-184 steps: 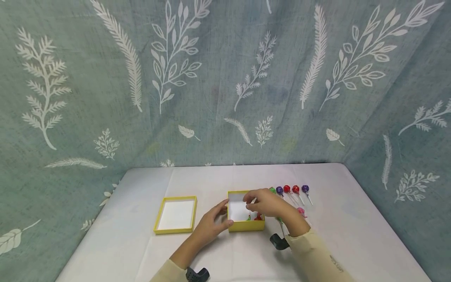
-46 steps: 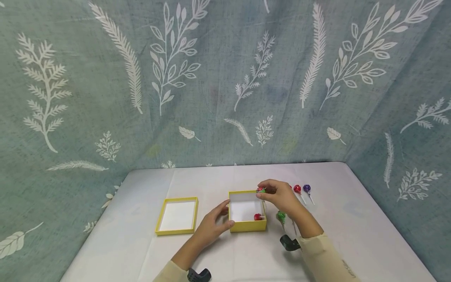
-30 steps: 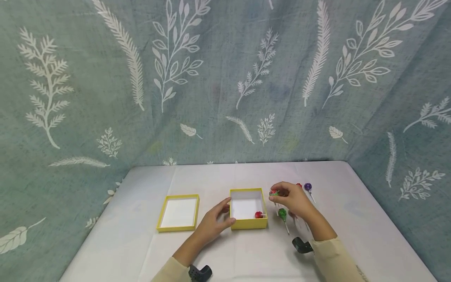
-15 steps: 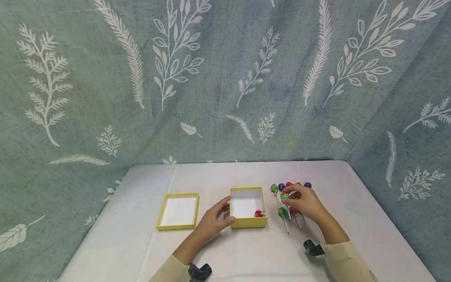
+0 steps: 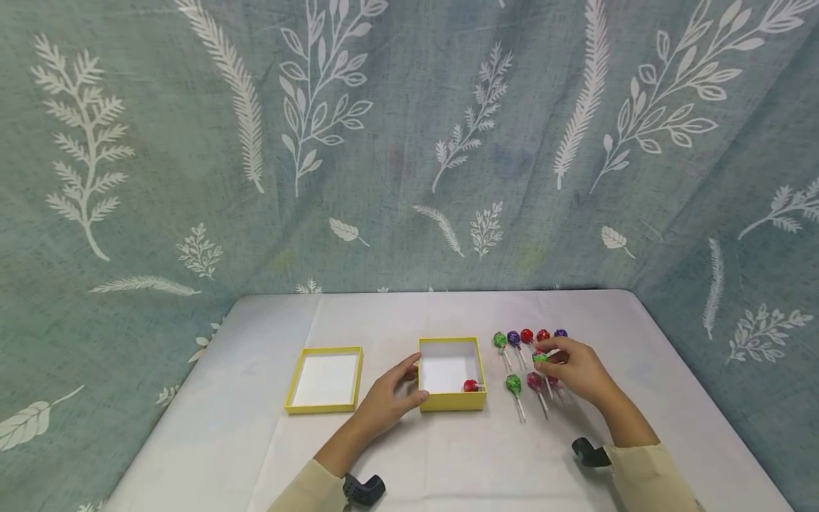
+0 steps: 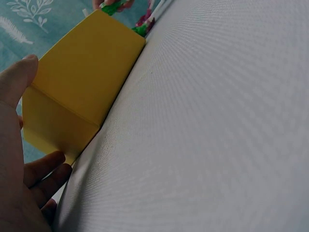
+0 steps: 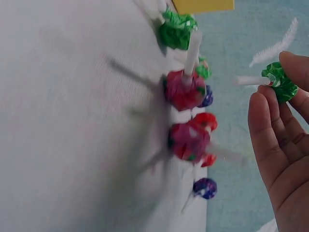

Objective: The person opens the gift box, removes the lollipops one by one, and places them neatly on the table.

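Observation:
My right hand pinches a green-wrapped lollipop by its candy head between thumb and fingers, its white stick jutting out. In the head view it is over the front row of lollipops, near two pink ones. My left hand rests against the left side of a yellow box, thumb at the front corner and fingers along the left wall. Inside the box, at its front right corner, lies one red lollipop. Some left fingertips are hidden behind the wall in the head view.
Left of the box lies its yellow-rimmed lid, white inside facing up. A back row of lollipops runs from a green one to a purple one. Another green lollipop lies in front, right of the box.
My right hand has carried the green lollipop rightward from the box's rim to over the front row. The box earlier showed green beside the red lollipop. My left hand has stayed at the box.

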`<state>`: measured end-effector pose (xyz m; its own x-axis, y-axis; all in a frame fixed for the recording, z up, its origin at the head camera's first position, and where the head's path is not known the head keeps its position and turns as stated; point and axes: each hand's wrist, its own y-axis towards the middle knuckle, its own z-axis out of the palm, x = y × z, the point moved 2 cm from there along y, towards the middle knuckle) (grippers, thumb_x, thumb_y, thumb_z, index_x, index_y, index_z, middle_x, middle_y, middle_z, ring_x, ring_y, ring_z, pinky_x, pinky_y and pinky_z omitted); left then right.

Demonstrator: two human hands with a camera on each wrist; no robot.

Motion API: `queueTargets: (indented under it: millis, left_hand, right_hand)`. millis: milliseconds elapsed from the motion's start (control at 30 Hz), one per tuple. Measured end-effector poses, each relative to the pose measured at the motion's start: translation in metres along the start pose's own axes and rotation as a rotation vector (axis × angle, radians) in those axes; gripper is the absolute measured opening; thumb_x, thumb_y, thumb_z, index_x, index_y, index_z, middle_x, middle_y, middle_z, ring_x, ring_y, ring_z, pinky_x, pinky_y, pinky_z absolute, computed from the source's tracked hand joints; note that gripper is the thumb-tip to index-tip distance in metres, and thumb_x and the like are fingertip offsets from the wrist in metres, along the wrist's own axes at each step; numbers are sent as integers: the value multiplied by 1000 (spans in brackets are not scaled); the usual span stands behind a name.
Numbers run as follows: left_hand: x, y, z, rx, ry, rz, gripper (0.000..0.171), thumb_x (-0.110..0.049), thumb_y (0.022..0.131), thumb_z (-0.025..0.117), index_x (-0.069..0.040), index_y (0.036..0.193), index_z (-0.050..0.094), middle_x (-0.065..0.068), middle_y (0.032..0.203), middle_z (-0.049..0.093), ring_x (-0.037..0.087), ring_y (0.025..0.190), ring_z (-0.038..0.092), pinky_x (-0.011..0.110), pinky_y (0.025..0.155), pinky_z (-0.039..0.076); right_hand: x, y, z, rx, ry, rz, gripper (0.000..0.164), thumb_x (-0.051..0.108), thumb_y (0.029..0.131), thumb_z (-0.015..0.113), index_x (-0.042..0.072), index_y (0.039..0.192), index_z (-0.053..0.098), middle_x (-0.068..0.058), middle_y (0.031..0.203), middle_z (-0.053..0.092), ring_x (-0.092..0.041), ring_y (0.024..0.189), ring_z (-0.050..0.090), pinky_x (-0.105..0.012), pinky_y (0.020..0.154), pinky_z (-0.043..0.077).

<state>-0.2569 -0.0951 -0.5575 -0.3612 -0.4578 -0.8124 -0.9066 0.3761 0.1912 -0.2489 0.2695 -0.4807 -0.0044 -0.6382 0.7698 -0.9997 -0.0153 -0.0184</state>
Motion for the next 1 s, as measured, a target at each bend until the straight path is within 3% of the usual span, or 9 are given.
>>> queueTargets:
  millis: [267,600,900,1000]
  left_hand:
    - [-1,0,1,7,6,-8,78,-54,85,69,-26,151,37,-4,128,55,18,121,52,51,108,32]
    - [-1,-1,0,-3,13,3,77,-53,85,69,-26,151,38,-3,128,56,18,120,53,50,108,32]
    - [-1,0,0,-2,-6,9,77,-52,86,69,-25,151,38,-2,127,56,18,120,53,49,108,33]
    - [-1,0,0,-3,-5,8,77,-51,86,70,-25,151,38,-3,127,56,18,120,53,49,108,33]
  right_hand:
    - [-14,-7,-8,-29,-45,4,38,15,86,75,4,120,64,-12,113,64,-27,97,60,-40,76,54]
    - [-30,-11,-15,-26,-57,1,38,18,85,76,3,118,65,-14,114,63,-25,93,60,-35,70,52]
    - [-36,-16,-27,-116,-69,-39,37,23,89,73,4,119,64,-14,110,65,-30,95,59,-48,68,53]
    - [-38,-15,-26,-99,-73,-13,37,19,88,72,4,120,63,-15,112,63,-32,98,58,-45,71,54]
